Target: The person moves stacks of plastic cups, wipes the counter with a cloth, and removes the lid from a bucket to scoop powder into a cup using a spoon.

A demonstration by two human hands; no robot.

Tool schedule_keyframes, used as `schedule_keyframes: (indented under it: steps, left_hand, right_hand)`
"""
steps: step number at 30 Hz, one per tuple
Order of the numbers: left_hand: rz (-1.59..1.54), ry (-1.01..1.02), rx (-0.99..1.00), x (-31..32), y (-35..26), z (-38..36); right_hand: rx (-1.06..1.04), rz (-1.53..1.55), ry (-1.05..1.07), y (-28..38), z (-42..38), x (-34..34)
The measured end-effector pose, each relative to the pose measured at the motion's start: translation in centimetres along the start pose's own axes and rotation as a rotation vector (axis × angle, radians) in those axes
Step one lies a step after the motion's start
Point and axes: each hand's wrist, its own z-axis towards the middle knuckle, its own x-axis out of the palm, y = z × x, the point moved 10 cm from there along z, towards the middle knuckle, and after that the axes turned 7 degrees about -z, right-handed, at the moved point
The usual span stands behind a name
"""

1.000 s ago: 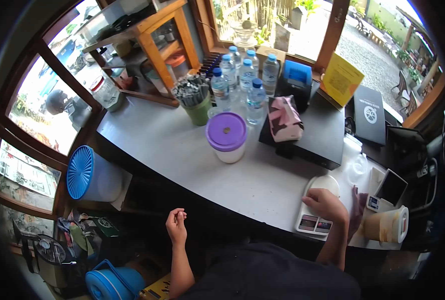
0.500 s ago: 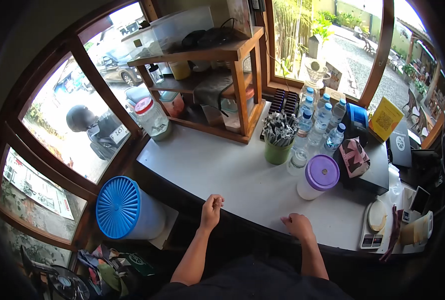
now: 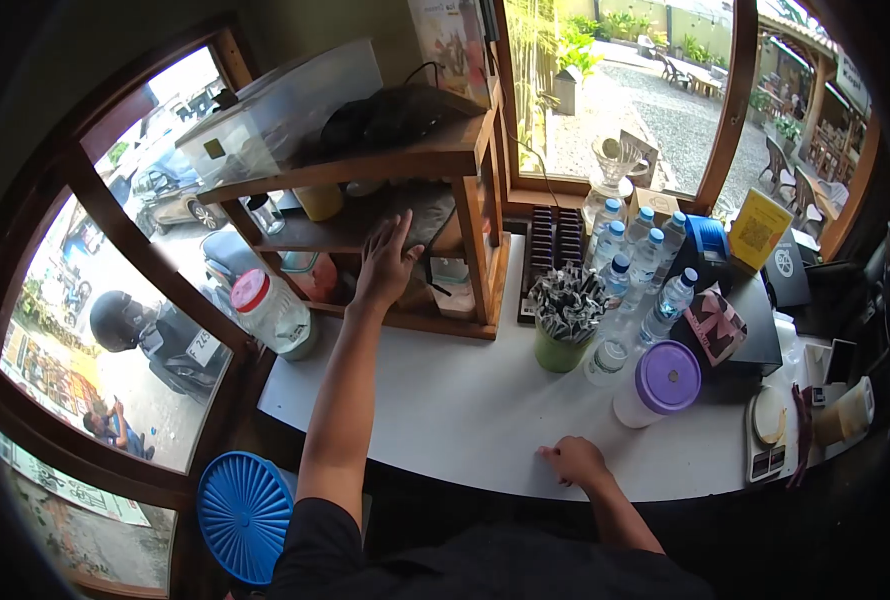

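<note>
My left hand (image 3: 387, 262) reaches up with its fingers stretched out. It overlaps the front of the wooden shelf rack (image 3: 460, 160), right at a dark cloth (image 3: 430, 220) draped over the middle board. Nothing shows in its grasp. Low over the white counter (image 3: 445, 390), near its front edge, my right hand (image 3: 577, 462) is loosely curled with no object showing in it. A purple-lidded tub (image 3: 667, 378) stands just beyond that hand. Behind the tub, a green cup (image 3: 562, 350) holds many thin packets.
Several water bottles (image 3: 650, 262) stand at the back right beside a black box (image 3: 750, 330). A kitchen scale (image 3: 767, 455) sits at the right end. To the left are a red-lidded jar (image 3: 273, 318) and, lower down, a blue-lidded bin (image 3: 245, 515).
My left hand has gone from a closed pose over the counter's front edge up to the shelf rack, fingers now extended. My right hand stays over the counter. The view has shifted.
</note>
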Motion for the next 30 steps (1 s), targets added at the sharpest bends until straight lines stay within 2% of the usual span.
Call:
schedule_keyframes:
  steps: [1,4,6,8,9,12,14,17,20,22,24,26,29,30]
  left_hand:
    - [0.119,-0.019,0.103,0.8,0.1,0.4]
    - [0.036,-0.077,0.198,-0.5,-0.1,-1.2]
    - [-0.038,-0.212,0.228,-2.7,-1.8,-3.3]
    - [-0.097,-0.189,0.23,-3.9,-4.3,-7.3]
    - [-0.145,-0.149,0.26,-4.0,-6.4,-9.1]
    - [-0.199,0.182,0.013,2.7,-6.4,-17.8]
    - [-0.061,0.908,-0.463,11.4,-3.0,-27.1]
    - [-0.019,0.629,-0.179,11.9,-4.0,-28.2]
    - [-0.037,0.854,-0.361,12.4,-1.4,-27.9]
    - [-0.048,0.545,-0.355,11.0,2.4,-26.7]
    - [0.051,0.62,-0.474,10.2,6.9,-26.7]
    - [0.075,0.583,-0.505,9.2,9.9,-26.6]
    - [0.141,0.67,-0.552,8.4,10.9,-26.2]
    - [0.14,0.652,-0.551,8.5,11.1,-26.2]
  right_hand:
    - [-0.009,0.028,0.012,1.1,0.5,-0.1]
    - [-0.045,0.137,0.09,4.2,2.6,0.0]
    - [-0.075,0.227,0.159,6.5,4.0,0.7]
    - [-0.105,0.302,0.219,8.4,5.3,0.8]
    - [-0.142,0.337,0.153,8.9,6.4,0.2]
    - [-0.204,0.342,-0.085,8.9,7.9,-2.2]
    - [-0.21,0.215,-0.255,9.0,7.5,-4.4]
    - [-0.132,0.239,-0.312,8.9,6.6,-4.0]
    - [-0.083,0.309,-0.306,12.1,3.9,-2.3]
    - [-0.201,0.153,-0.478,14.8,3.9,0.3]
    - [-0.275,0.038,-0.572,17.8,2.8,3.3]
    - [-0.305,-0.028,-0.593,20.1,1.1,5.9]
    - [-0.313,0.197,-0.573,18.2,-0.9,7.4]
    - [-0.261,0.281,-0.639,16.3,-1.6,6.4]
